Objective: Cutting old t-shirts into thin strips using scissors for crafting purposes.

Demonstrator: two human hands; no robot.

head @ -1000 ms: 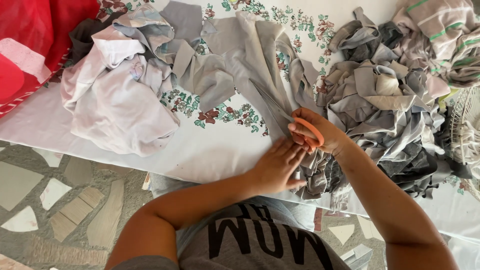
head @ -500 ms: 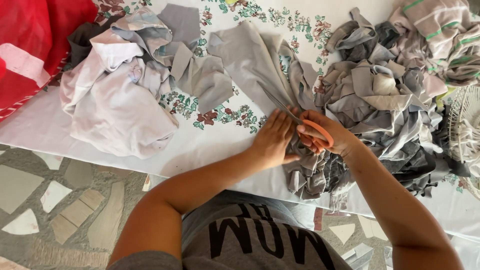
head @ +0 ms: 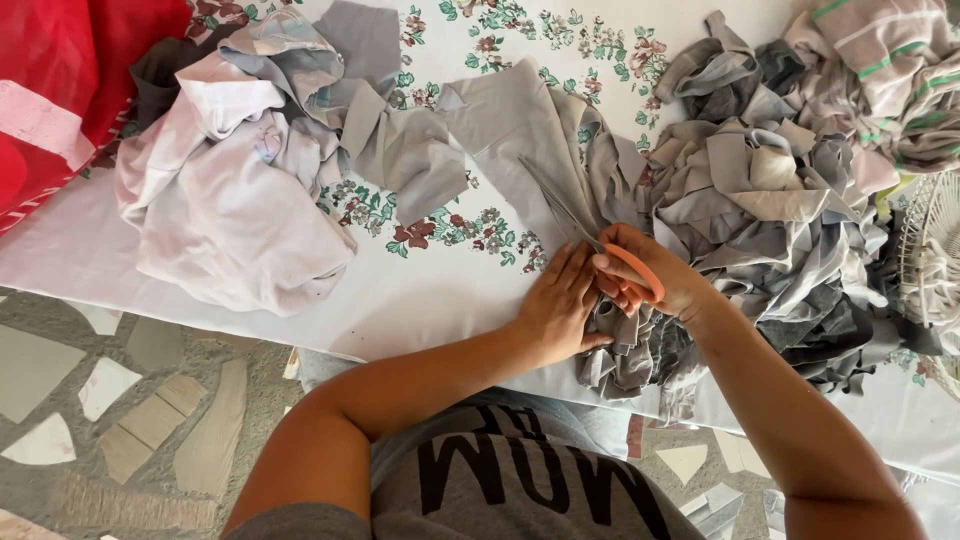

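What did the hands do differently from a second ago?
The left hand slid up the tablecloth from beside the bunched grey fabric to press flat next to the scissors. The right hand kept its grip on the orange handles. The white garment and scrap pile stayed put.

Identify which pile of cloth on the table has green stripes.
The striped heap at the far right corner; the grey scrap pile and the pale pinkish bundle are plain.

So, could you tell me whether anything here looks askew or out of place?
Nothing stands out. The right hand holds orange-handled scissors on grey cloth, the left hand presses flat beside them, and the scrap heap stays on the table.
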